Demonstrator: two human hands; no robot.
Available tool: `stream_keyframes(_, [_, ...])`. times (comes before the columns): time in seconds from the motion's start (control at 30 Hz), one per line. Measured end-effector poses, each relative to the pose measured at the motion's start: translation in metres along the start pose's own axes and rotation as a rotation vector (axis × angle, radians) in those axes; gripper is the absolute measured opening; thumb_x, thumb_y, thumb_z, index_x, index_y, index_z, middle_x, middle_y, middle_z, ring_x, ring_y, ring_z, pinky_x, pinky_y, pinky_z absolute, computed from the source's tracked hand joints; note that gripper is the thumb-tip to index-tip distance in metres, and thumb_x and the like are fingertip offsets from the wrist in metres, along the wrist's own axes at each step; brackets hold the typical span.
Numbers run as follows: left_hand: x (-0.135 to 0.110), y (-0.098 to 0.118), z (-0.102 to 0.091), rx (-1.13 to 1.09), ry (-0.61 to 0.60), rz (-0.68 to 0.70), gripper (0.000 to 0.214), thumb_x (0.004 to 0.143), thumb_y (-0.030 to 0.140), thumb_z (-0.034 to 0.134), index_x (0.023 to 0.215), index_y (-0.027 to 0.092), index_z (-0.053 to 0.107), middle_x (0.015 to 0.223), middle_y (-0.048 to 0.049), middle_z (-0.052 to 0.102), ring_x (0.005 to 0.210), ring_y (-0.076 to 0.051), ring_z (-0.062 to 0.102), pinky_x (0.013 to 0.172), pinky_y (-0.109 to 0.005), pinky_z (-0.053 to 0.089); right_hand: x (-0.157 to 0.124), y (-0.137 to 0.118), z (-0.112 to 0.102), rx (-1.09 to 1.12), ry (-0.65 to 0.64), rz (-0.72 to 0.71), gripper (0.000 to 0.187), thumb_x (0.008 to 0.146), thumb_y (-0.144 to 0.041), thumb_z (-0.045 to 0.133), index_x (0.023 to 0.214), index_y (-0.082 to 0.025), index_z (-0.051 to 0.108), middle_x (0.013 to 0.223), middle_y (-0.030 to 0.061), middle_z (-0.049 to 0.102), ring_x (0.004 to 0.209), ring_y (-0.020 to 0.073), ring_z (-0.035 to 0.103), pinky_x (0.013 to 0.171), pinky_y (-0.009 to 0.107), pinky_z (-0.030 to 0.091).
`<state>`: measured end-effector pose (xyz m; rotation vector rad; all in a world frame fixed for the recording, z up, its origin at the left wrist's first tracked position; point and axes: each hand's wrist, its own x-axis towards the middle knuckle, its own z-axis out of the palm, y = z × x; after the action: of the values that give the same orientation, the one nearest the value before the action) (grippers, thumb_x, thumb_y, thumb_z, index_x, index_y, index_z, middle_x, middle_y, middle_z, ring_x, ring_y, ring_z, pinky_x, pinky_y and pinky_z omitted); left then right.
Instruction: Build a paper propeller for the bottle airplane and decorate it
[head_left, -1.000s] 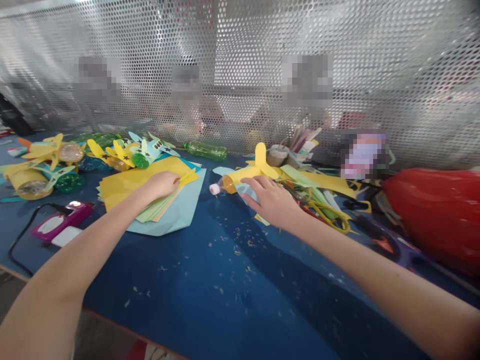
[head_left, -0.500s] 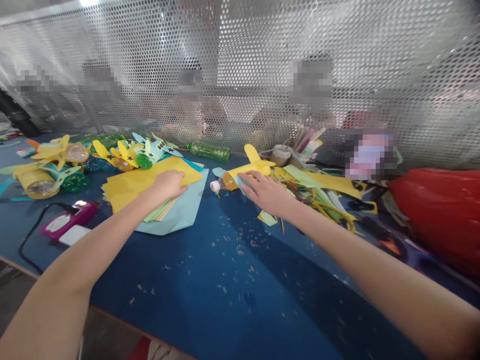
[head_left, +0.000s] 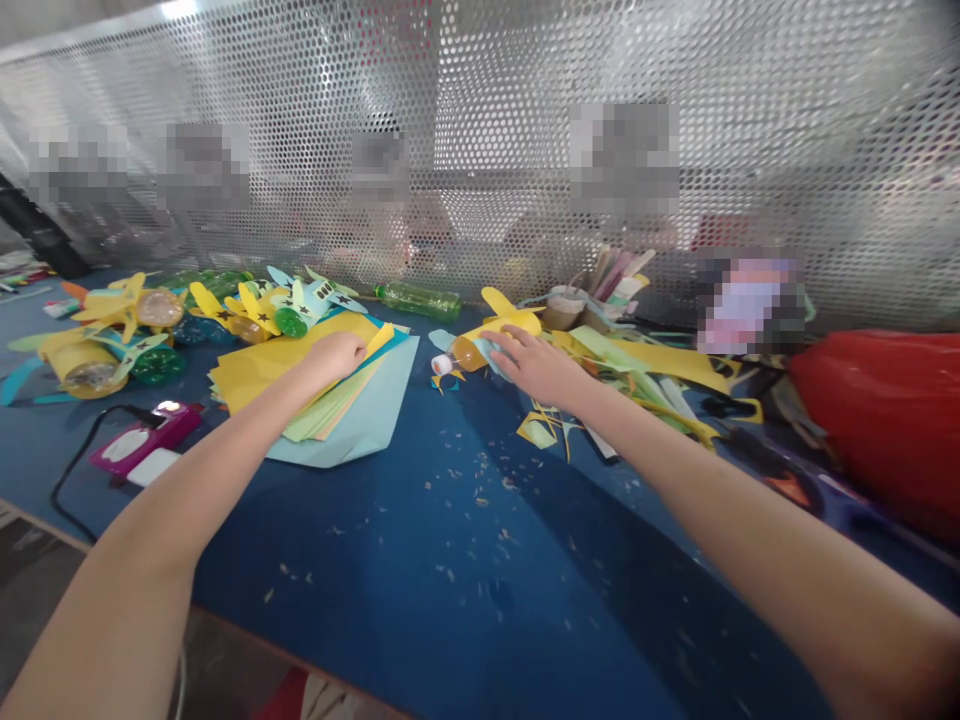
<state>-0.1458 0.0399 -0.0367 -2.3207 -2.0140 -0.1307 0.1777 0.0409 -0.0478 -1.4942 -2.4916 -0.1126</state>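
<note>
My left hand (head_left: 339, 356) is closed on the edge of a yellow paper sheet (head_left: 259, 372), whose corner bends up beside the fingers. Beneath lie green, orange, light blue and darker blue sheets (head_left: 367, 420). To the right, a toy plane made from a small bottle (head_left: 466, 352) lies on its side, with a white cap, a yellow paper wrap and a light blue wing. Over its near side my right hand (head_left: 538, 368) rests, fingers spread and touching the plane. The thumb's contact is unclear.
More bottle planes (head_left: 112, 340) crowd the left. A green bottle (head_left: 418, 300) lies by the perforated metal screen (head_left: 510, 130), with people behind it. Paper scraps (head_left: 645, 370), a cup of sticks (head_left: 564, 305) and a red bag (head_left: 885, 420) stand right. A magenta device (head_left: 146, 440) lies front left.
My left hand has closed on the yellow sheet and curled its corner up, uncovering the green and blue sheets. The bottle plane has turned slightly under my right hand.
</note>
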Motion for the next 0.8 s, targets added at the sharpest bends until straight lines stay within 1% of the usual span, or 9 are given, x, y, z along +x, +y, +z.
stream_keyframes(0.1, [-0.002,-0.002,-0.003,-0.021,0.061,-0.035,0.027,0.083,0.02,0.05,0.06,0.017,0.064,0.057,-0.0043,0.052,0.057,-0.018,0.048,0.055,-0.03,0.028,0.007,0.005,0.005,0.038,-0.005,0.0,0.053,0.1,-0.046,0.023,0.149,-0.029,0.036,0.152,0.0141,0.04,0.134,0.0341,0.046,0.1,0.055,0.044])
stream_keyframes(0.2, [-0.003,-0.003,-0.007,-0.066,0.129,-0.062,0.026,0.079,0.023,0.055,0.054,0.018,0.06,0.052,-0.0019,0.044,0.052,-0.016,0.042,0.054,-0.031,0.023,0.008,0.004,0.01,0.042,0.033,0.033,0.055,0.099,-0.048,0.026,0.15,-0.029,0.035,0.15,0.0161,0.039,0.131,0.0359,0.047,0.1,0.055,0.044])
stream_keyframes(0.3, [-0.004,-0.004,-0.012,-0.13,0.192,-0.071,0.027,0.08,0.029,0.057,0.056,0.018,0.061,0.053,-0.0014,0.046,0.054,-0.015,0.042,0.053,-0.03,0.023,0.005,-0.002,0.011,0.052,0.088,0.132,0.056,0.099,-0.048,0.028,0.149,-0.024,0.039,0.138,0.0208,0.05,0.122,0.0376,0.055,0.098,0.056,0.044])
stream_keyframes(0.4, [-0.005,-0.005,-0.016,-0.184,0.248,-0.091,0.035,0.085,0.036,0.05,0.058,0.018,0.063,0.054,-0.0018,0.048,0.054,-0.015,0.04,0.054,-0.03,0.024,0.0,-0.008,0.01,0.11,0.057,0.187,0.056,0.099,-0.045,0.026,0.147,-0.019,0.039,0.119,0.0212,0.063,0.111,0.0373,0.062,0.093,0.054,0.046])
stream_keyframes(0.47, [-0.005,-0.005,-0.018,-0.208,0.273,-0.111,0.039,0.087,0.038,0.048,0.057,0.018,0.064,0.053,-0.0016,0.046,0.053,-0.015,0.038,0.053,-0.03,0.024,0.0,-0.011,0.009,0.138,0.02,0.177,0.055,0.1,-0.043,0.025,0.146,-0.016,0.039,0.115,0.0204,0.066,0.106,0.0366,0.065,0.09,0.052,0.048])
stream_keyframes(0.57, [-0.005,-0.007,-0.019,-0.237,0.276,-0.127,0.039,0.085,0.039,0.05,0.056,0.019,0.065,0.051,-0.0009,0.044,0.052,-0.014,0.036,0.053,-0.029,0.024,0.0,-0.012,0.008,0.159,-0.004,0.166,0.055,0.1,-0.041,0.023,0.145,-0.014,0.037,0.118,0.0202,0.067,0.103,0.0353,0.066,0.087,0.048,0.049])
stream_keyframes(0.67, [-0.004,-0.009,-0.017,-0.255,0.254,-0.123,0.035,0.084,0.037,0.052,0.06,0.018,0.068,0.054,-0.0008,0.052,0.053,-0.014,0.043,0.053,-0.028,0.028,0.0,-0.011,0.007,0.179,0.0,0.159,0.054,0.1,-0.041,0.022,0.144,-0.014,0.036,0.117,0.02,0.068,0.103,0.0341,0.067,0.088,0.047,0.05])
stream_keyframes(0.73, [-0.005,-0.01,-0.015,-0.257,0.24,-0.115,0.031,0.084,0.035,0.052,0.067,0.017,0.07,0.061,-0.0019,0.061,0.058,-0.016,0.052,0.055,-0.027,0.033,-0.001,-0.01,0.006,0.188,0.009,0.153,0.051,0.099,-0.041,0.022,0.141,-0.015,0.039,0.115,0.0192,0.068,0.101,0.0334,0.068,0.087,0.047,0.05])
stream_keyframes(0.8, [-0.006,-0.01,-0.012,-0.253,0.23,-0.104,0.028,0.085,0.033,0.052,0.078,0.017,0.073,0.072,-0.0042,0.069,0.067,-0.02,0.06,0.059,-0.027,0.039,-0.002,-0.007,0.006,0.195,0.015,0.151,0.05,0.099,-0.042,0.022,0.136,-0.016,0.042,0.114,0.0186,0.068,0.099,0.0336,0.068,0.086,0.047,0.05])
